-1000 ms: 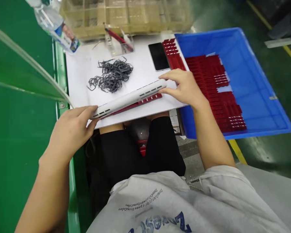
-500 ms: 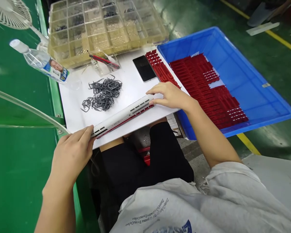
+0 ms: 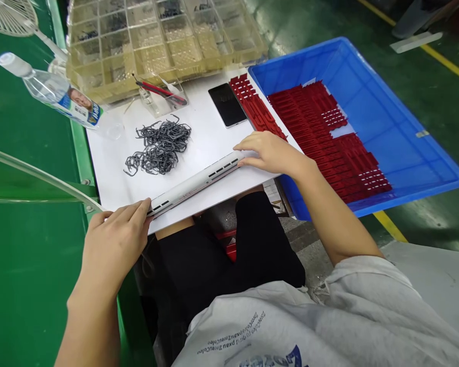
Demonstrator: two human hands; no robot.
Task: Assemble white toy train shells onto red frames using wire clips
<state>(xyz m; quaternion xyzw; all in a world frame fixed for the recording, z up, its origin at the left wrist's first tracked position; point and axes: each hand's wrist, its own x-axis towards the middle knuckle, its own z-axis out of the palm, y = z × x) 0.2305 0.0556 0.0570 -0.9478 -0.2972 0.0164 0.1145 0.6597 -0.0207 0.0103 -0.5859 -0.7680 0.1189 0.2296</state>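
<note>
A long, narrow white plastic housing (image 3: 195,182) with dark slots near both ends lies slantwise along the front of the white work board (image 3: 118,188). At its near left end, my left hand (image 3: 117,242) is closed on it with the fingers over the top. The thumb and fingers of my right hand (image 3: 270,152) pinch the far right end. Behind the housing sits a tangled pile of dark grey bent pieces (image 3: 160,145). A black phone (image 3: 227,105) and a stack of red slotted plastic parts (image 3: 257,109) lie beyond my right hand.
At the right stands a blue bin (image 3: 401,137) holding many red parts (image 3: 321,132). A yellowish compartment box (image 3: 164,51) is at the back, with a small clear tray (image 3: 162,99) of tools before it. A tilted bottle (image 3: 61,97) and a fan (image 3: 9,15) are at left.
The housing has turned about its length: the red strip that showed along its lower edge is out of sight. Both hands still grip its ends. The view has shifted slightly.
</note>
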